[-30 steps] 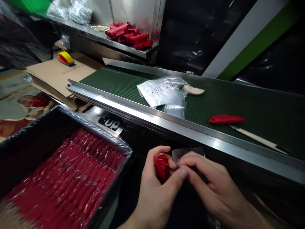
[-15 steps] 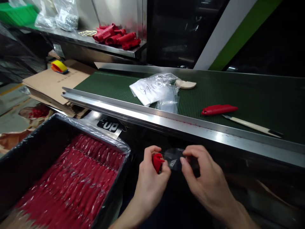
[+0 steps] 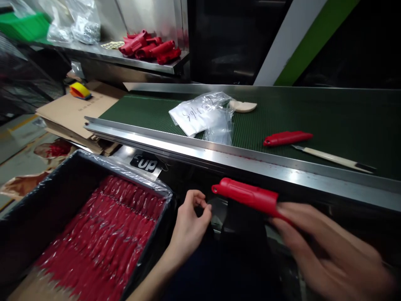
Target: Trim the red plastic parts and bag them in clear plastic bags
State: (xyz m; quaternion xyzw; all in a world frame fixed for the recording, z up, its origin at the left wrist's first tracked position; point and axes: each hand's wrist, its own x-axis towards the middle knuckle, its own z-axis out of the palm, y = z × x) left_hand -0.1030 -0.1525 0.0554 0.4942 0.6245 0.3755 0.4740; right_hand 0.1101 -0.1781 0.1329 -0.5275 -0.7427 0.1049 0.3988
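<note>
My right hand is blurred but closed round the butt of a red handle, which sticks out toward 10 o'clock just below the conveyor rail. Left hand pinches a clear plastic sleeve w/ thumb & fingertips. Best approach, I'd say: keep the sleeve mouth open & steady, line the tip up w/ it.

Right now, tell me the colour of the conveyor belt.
Dark green conveyor belt, clearest in the head view.

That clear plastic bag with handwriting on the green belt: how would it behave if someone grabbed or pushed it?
The clear bag looks thin and crinkled, so probably floppy and very light. Lying flat on the ribbed green belt, it would likely crumple or slide when pushed, not roll. Its glossy film may be slippery.
</note>
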